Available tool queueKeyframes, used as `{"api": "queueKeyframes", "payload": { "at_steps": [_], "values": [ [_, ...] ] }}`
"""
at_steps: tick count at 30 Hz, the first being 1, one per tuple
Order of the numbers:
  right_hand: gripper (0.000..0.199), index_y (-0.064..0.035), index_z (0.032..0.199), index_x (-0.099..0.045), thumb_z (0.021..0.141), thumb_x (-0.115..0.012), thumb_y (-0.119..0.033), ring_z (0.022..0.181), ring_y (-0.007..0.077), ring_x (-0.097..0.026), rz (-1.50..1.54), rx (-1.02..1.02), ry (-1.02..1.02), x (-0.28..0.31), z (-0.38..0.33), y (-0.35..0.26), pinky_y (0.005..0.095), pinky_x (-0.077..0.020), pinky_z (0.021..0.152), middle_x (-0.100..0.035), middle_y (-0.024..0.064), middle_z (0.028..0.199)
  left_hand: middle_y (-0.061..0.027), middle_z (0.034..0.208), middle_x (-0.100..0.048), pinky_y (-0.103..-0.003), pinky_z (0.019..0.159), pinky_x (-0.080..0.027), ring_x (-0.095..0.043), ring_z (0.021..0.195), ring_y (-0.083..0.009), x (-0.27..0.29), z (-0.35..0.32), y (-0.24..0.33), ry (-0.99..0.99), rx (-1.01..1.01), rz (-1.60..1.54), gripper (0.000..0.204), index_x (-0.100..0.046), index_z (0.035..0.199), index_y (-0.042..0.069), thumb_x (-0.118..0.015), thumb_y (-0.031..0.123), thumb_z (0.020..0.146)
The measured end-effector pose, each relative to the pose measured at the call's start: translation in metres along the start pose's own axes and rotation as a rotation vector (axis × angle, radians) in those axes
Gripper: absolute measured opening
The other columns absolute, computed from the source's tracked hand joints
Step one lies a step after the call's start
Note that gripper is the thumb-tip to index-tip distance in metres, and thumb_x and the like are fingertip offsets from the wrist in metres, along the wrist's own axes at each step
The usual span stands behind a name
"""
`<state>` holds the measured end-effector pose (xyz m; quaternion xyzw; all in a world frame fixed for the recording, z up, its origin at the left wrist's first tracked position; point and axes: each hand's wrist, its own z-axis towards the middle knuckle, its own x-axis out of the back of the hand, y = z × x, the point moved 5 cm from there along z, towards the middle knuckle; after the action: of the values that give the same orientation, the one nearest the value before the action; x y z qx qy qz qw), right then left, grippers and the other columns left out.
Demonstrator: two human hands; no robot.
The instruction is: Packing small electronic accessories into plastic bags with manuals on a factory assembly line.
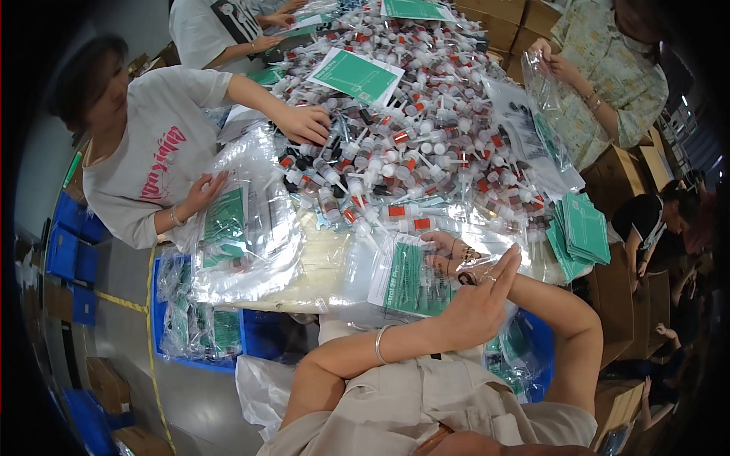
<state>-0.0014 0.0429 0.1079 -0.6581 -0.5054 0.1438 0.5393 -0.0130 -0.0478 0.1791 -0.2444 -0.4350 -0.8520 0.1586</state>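
The person's arms are crossing over each other at the wrists. The left hand (479, 300), wearing a silver bracelet and a ring, is lying with its fingers stretched out nearly flat, pressing down on a clear plastic bag (395, 285) that is holding a green leaflet (417, 280). The right hand (450, 254) is sitting just beyond the left one, partly hidden under it; its fingers are curling loosely on the far edge of the same bag, though how firmly they are gripping cannot be told. The bag is lying flat on the desk (319, 262), right under both hands.

Beyond the hands, a big heap of small pump bottles (411, 129) with white, red and dark caps is covering the desk, with more green leaflets lying on top. To the right of the hands, a stack of green leaflets (582, 228) is resting at the desk's edge. To the left, a person in a light T-shirt is reaching one hand (304, 121) into the heap and laying the other hand (201, 191) on a pile of filled bags (243, 228). Far to the right, another person is holding up an empty clear bag (544, 91). Below the left side of the desk, a blue crate (201, 323) is holding more filled bags.
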Motion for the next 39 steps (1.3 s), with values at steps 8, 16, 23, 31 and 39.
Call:
{"api": "queueKeyframes", "payload": {
  "at_steps": [8, 16, 23, 31, 39],
  "values": [
    [0.042, -0.0013, 0.128, -0.044, 0.09, -0.051, -0.015, 0.118, 0.0307, -0.046, -0.34, 0.309, -0.117, 0.05, -0.039, -0.031, 0.0358, -0.0343, 0.1, -0.05, 0.0194, 0.125, -0.0275, 0.141, -0.026, -0.04, 0.079, -0.045, -0.051, 0.102, -0.0432, 0.025, -0.008, -0.064, 0.182, 0.241, -0.315, 0.079, -0.008, 0.143, 0.001, -0.043, -0.006, 0.073],
    [0.02, -0.0003, 0.097, -0.061, 0.085, -0.056, -0.016, 0.077, 0.0271, -0.063, -0.549, 0.31, -0.013, 0.063, 0.0, -0.125, 0.0344, -0.0487, 0.068, -0.065, 0.0139, 0.086, -0.0296, 0.136, -0.031, -0.048, 0.075, -0.048, -0.056, 0.09, -0.0442, -0.022, -0.005, -0.12, -0.054, 0.252, -0.033, 0.079, -0.01, 0.138, -0.008, -0.052, 0.004, 0.072],
    [0.017, -0.0034, 0.095, -0.059, 0.084, -0.055, -0.016, 0.085, 0.0335, -0.059, -1.004, 0.628, 0.328, 0.066, 0.12, -0.152, 0.0437, -0.0476, 0.071, -0.059, 0.0155, 0.087, -0.0249, 0.144, -0.022, -0.041, 0.054, -0.05, -0.06, 0.064, -0.0368, -0.02, -0.008, -0.12, -0.111, 0.077, 0.056, 0.083, -0.007, 0.14, -0.006, -0.053, 0.006, 0.072],
    [0.028, -0.0037, 0.1, -0.057, 0.078, -0.063, -0.019, 0.084, 0.0344, -0.061, -1.226, 0.334, 0.457, 0.082, 0.242, -0.151, 0.0438, -0.0499, 0.07, -0.056, 0.0183, 0.096, -0.0286, 0.141, -0.025, -0.039, 0.055, -0.049, -0.061, 0.071, -0.035, -0.015, -0.009, -0.12, -0.106, 0.064, 0.008, 0.078, -0.009, 0.138, -0.011, -0.049, 0.004, 0.073],
    [0.019, -0.0013, 0.091, -0.06, 0.075, -0.05, -0.005, 0.088, 0.0376, -0.057, -0.813, 0.511, 0.503, 0.091, 0.259, -0.17, 0.0441, -0.0464, 0.078, -0.056, 0.0209, 0.096, -0.0294, 0.141, -0.025, -0.038, 0.052, -0.049, -0.061, 0.069, -0.0349, -0.016, -0.009, -0.126, -0.051, 0.047, -0.012, 0.076, -0.012, 0.137, -0.012, -0.05, 0.005, 0.074]
  ]
}}
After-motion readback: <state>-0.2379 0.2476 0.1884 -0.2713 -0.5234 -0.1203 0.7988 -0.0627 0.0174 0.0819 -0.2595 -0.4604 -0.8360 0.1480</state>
